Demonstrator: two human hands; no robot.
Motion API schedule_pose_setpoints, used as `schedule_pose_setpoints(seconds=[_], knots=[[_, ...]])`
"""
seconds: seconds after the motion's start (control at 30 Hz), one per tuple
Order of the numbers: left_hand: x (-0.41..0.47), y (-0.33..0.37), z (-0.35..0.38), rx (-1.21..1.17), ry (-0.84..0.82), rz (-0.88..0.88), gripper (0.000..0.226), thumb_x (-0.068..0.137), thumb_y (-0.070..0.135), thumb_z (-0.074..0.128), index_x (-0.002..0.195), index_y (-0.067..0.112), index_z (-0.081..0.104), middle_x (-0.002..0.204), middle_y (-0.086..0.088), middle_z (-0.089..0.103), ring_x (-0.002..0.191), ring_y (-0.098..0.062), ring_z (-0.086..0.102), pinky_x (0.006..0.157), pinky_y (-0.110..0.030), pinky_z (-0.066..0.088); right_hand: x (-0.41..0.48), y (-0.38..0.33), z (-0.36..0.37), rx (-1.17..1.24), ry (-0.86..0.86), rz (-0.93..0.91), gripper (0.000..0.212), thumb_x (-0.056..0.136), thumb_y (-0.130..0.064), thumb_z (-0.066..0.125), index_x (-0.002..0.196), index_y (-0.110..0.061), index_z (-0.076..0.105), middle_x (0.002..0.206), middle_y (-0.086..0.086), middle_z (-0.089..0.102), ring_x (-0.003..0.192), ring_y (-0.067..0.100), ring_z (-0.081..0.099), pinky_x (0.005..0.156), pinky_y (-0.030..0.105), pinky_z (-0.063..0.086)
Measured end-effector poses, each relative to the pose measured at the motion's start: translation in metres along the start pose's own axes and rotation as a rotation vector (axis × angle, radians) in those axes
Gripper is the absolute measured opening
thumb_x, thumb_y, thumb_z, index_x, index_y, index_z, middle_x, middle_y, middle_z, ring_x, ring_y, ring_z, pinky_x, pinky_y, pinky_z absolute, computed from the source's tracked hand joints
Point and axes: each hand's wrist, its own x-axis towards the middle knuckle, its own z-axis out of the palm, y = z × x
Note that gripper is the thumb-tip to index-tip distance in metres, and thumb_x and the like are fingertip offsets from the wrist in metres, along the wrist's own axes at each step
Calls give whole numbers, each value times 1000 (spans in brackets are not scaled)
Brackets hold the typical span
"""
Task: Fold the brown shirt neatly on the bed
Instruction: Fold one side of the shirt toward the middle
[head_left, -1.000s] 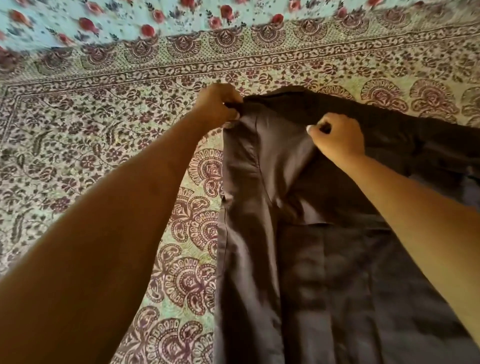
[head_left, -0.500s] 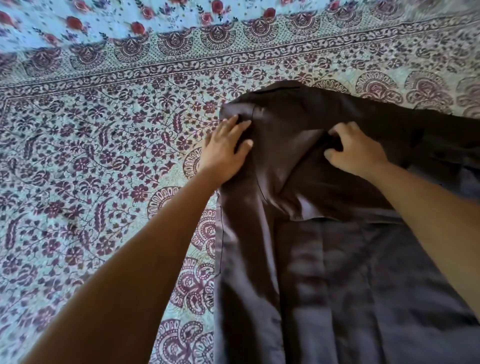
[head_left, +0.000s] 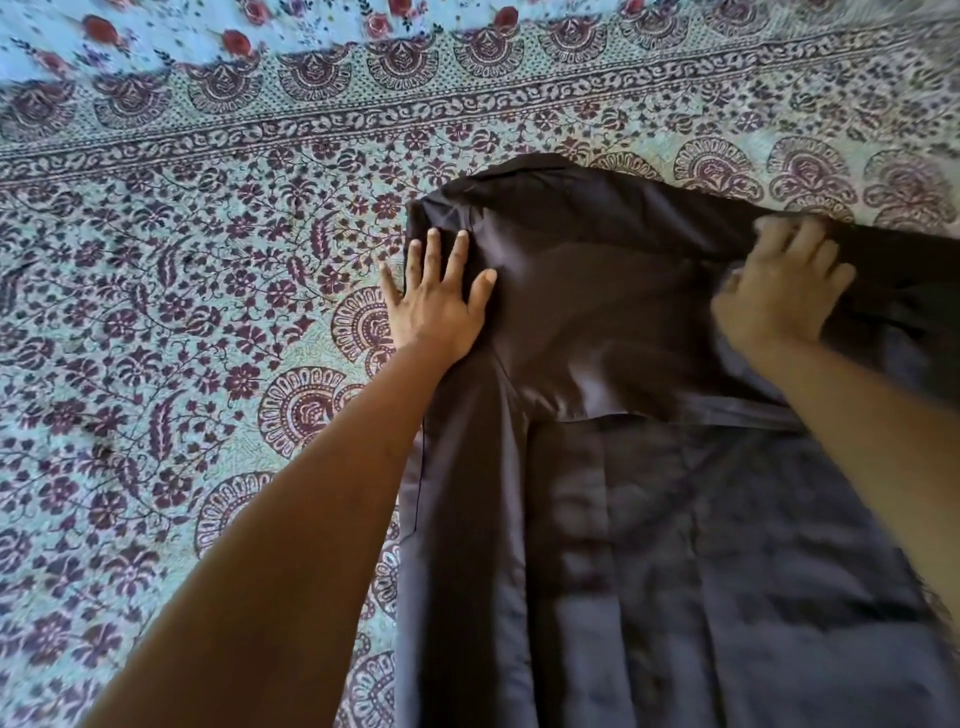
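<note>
2 hands: both lie on the brown shirt (head_left: 649, 467), bare forearms reaching in from the near edge.
Bedsheet (head_left: 182, 260): pale blue-green cloth printed with maroon flowers and fan motifs, filling the left half and the far strip; a band of scalloped border runs across the far side.
Left arm: stretched out straight from the lower left, rising diagonally toward the shirt's upper left corner.
Left hand (head_left: 434, 306): palm down, flat, wrist low; it straddles the shirt's left edge, the outer side of the hand over the sheet and the rest over the fabric.
Left fingers (head_left: 457, 254): spread and extended, pressing on the cloth and gripping nothing; the thumb points toward the middle of the shirt.
Brown shirt: spread on the bed right of centre, running from the near edge up to the far border band; its left side is folded inward in a long straight strip, and the top part is folded over with a glossy crease in the middle.
Right arm: comes in from the lower right edge, angled up and leftward, somewhat blurred.
Right hand (head_left: 774, 291): back of the hand upward, resting on the shirt's upper right part near a raised ridge of cloth.
Right fingers (head_left: 810, 244): loosely splayed and slightly bent over the ridge; blur hides whether they pinch the fabric, so I cannot tell.
</note>
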Motion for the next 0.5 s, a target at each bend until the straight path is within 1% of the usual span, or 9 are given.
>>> schedule_pose_setpoints(seconds=[0.07, 0.1, 0.13, 0.17, 0.2, 0.27, 0.37, 0.43, 0.5], knots=[[-4, 2, -4, -45, 85, 19, 56, 97, 52, 17, 149, 32, 6, 159, 4, -1, 146, -15, -5, 116, -46, -9, -21, -12, 10, 103, -25, -300, 50, 82, -22, 49, 130, -10, 40, 141, 17, 38, 125, 35, 39, 98, 47, 31], [-7, 3, -6, -65, 127, 41, 54, 98, 48, 18, 149, 32, 7, 159, 5, 1, 146, -14, -4, 116, -45, -9, -29, -20, 15, 146, -84, -456, 54, 85, -30, 41, 135, -11, 38, 145, 13, 36, 131, 31, 37, 101, 45, 30], [-9, 5, -6, -81, 144, 66, 52, 99, 44, 19, 149, 32, 8, 159, 5, 2, 146, -13, -3, 116, -44, -9, -37, -27, 21, 159, -167, -571, 59, 87, -38, 31, 140, -13, 33, 149, 11, 31, 136, 27, 32, 107, 44, 26], [-10, 6, -5, -94, 131, 84, 51, 100, 41, 20, 148, 33, 9, 159, 6, 2, 146, -13, -3, 116, -43, -8, -45, -32, 28, 151, -250, -623, 66, 87, -46, 21, 144, -14, 27, 153, 8, 24, 140, 23, 24, 111, 43, 18], [-10, 5, -4, -102, 100, 88, 50, 100, 40, 20, 148, 33, 9, 159, 5, 2, 146, -13, -3, 116, -43, -8, -52, -32, 35, 139, -314, -609, 72, 84, -51, 13, 146, -16, 20, 155, 5, 16, 143, 21, 17, 114, 41, 11], [-7, -3, 1, -87, 35, 63, 51, 100, 40, 20, 149, 34, 7, 159, 5, 0, 146, -14, -3, 117, -43, -7, -63, -21, 48, 101, -341, -453, 79, 79, -60, 4, 148, -21, 13, 157, 2, 7, 144, 20, 7, 115, 42, 2], [-4, -17, 7, 53, 24, 88, 55, 98, 46, 19, 149, 33, 3, 159, 3, -1, 146, -16, -2, 116, -45, -7, -71, 4, 53, 49, -286, -274, 81, 78, -66, 6, 148, -24, 14, 157, 4, 7, 144, 25, 7, 114, 46, 3], [-3, -18, 6, 82, 4, 105, 56, 98, 47, 20, 149, 33, 2, 159, 3, -2, 146, -16, -3, 116, -46, -7, -72, 19, 50, 25, -291, -220, 82, 77, -68, 7, 147, -25, 16, 156, 7, 9, 143, 29, 9, 114, 47, 6], [0, -15, -1, 87, -74, 92, 56, 98, 47, 20, 149, 33, 0, 159, 3, -5, 146, -17, -5, 116, -47, -9, -73, 26, 46, -15, -305, -189, 82, 78, -69, 8, 147, -25, 15, 156, 9, 9, 143, 30, 10, 114, 47, 5]])
